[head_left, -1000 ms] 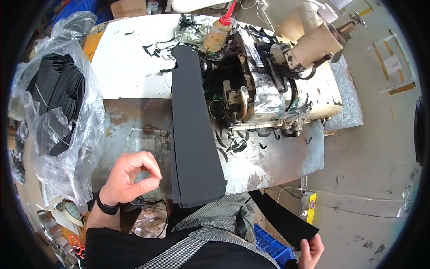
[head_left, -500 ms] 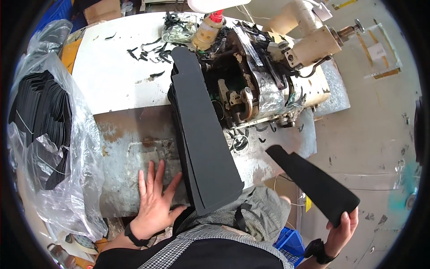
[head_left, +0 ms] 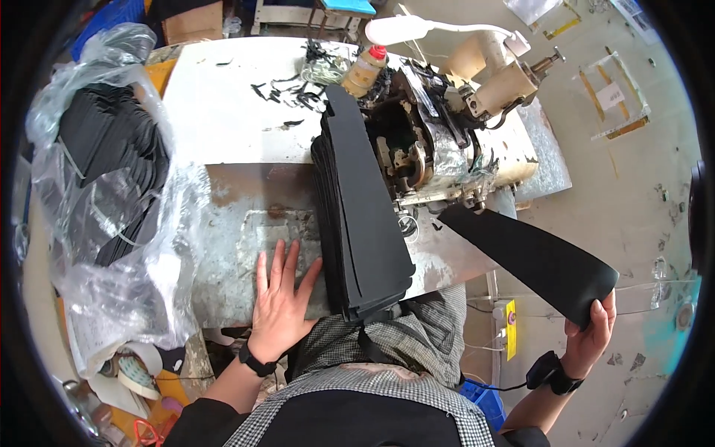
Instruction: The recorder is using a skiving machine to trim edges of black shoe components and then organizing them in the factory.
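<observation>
My left hand (head_left: pixel 283 302) lies flat on the worn metal tabletop (head_left: pixel 231 246), its fingers spread and nothing in it. Just right of it stands a tall stack of black flat pieces (head_left: pixel 365 216), long and tapered, with a notch at the far end. Between thumb and fingers, my right hand (head_left: pixel 593 328) pinches the wide end of a single black piece (head_left: pixel 532 257) of the same shape. The narrow end of that piece reaches the front of an industrial sewing machine (head_left: pixel 439 141), by its needle area. Whether it sits under the machine's foot cannot be made out.
A clear plastic bag (head_left: pixel 179 276) of stacked black pieces stands on the left. Black scraps (head_left: pixel 298 97) litter the white tabletop at the back, near a bottle with a red cap (head_left: pixel 365 71). A white lamp (head_left: pixel 398 30) hangs over the machine. Below the table is a blue basket (head_left: pixel 484 402).
My right hand has brought the black piece up and closer to the machine, so its narrow end now meets the machine's front. My left hand stays flat beside the stack. The view has shifted.
</observation>
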Demonstrator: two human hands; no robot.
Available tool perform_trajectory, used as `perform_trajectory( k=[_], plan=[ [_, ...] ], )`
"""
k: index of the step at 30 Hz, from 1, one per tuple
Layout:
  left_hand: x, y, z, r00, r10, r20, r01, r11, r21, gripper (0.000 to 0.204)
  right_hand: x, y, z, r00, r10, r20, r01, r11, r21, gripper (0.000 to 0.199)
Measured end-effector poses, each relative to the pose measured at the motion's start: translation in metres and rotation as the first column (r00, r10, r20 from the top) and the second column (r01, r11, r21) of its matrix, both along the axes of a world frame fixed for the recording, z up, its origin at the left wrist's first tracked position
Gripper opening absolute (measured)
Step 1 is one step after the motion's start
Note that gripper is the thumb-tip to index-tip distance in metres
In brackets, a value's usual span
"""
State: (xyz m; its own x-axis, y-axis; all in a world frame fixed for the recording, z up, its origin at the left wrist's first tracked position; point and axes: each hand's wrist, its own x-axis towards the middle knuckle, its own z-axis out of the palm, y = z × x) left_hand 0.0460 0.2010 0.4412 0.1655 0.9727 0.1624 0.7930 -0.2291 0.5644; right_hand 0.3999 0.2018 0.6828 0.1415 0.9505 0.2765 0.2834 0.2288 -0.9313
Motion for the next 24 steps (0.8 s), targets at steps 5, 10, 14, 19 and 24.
perform_trajectory(
  k=[5,10,14,19,24],
  plan=[
    [0.002,-0.006,-0.002,0.999,0.0,-0.049,0.003,0.998,0.056,0.094,0.016,0.007,-0.008,0.984,0.13,-0.124,-0.133,0.991,-0.01,0.038],
    [-0.001,-0.01,0.001,0.998,-0.003,-0.068,0.007,0.998,0.061,0.093,0.045,0.019,-0.028,0.918,0.305,-0.253,-0.304,0.952,0.045,0.037],
    [-0.01,-0.02,0.003,0.973,0.089,0.212,-0.109,0.991,0.082,0.064,0.067,0.035,-0.039,0.888,0.349,-0.299,-0.347,0.936,0.063,0.038],
    [-0.022,-0.016,0.097,0.872,0.131,0.471,-0.163,0.986,0.029,0.038,0.1,0.05,-0.062,0.772,0.5,-0.392,-0.485,0.862,0.145,0.039],
    [0.028,0.054,0.164,0.836,-0.284,0.469,0.282,0.956,0.078,0.081,0.102,0.07,-0.082,0.647,0.53,-0.548,-0.524,0.831,0.186,0.042]
  ],
)
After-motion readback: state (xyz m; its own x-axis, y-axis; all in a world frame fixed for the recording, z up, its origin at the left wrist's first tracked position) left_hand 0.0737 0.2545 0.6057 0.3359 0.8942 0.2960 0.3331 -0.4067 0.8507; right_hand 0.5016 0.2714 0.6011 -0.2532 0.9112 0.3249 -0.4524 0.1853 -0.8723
